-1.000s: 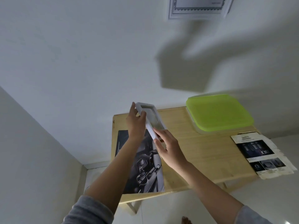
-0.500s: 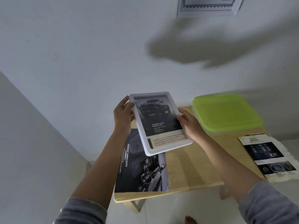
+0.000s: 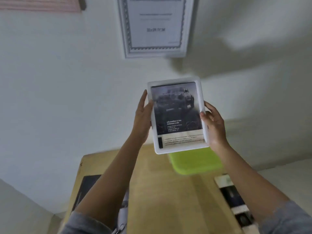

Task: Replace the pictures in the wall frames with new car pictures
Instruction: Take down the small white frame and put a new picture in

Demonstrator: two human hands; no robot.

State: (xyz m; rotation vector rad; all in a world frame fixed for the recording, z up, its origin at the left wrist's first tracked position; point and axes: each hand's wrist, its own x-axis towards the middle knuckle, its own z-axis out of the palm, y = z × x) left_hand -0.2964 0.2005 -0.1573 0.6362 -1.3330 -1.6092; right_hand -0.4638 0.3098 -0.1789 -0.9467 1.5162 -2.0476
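A white picture frame (image 3: 177,150) holding a dark car picture with text below is upright in front of the wall, above the wooden table (image 3: 168,191). My left hand (image 3: 141,117) grips its left edge and my right hand (image 3: 213,124) grips its right edge. On the wall above hangs a white frame (image 3: 156,27) with a bordered certificate-like sheet. A dark car page (image 3: 86,184) lies on the table's left, partly under my left arm. Another printed car page (image 3: 234,198) hangs over the table's right edge.
A lime-green lidded container (image 3: 195,164) sits at the back of the table, just below the held frame. A pinkish frame (image 3: 40,4) is cut off at the top left of the wall. The side wall stands close on the left.
The frame has risen from just above the table toward the wall and now faces me squarely. The view has tilted up, bringing the wall frame into sight.
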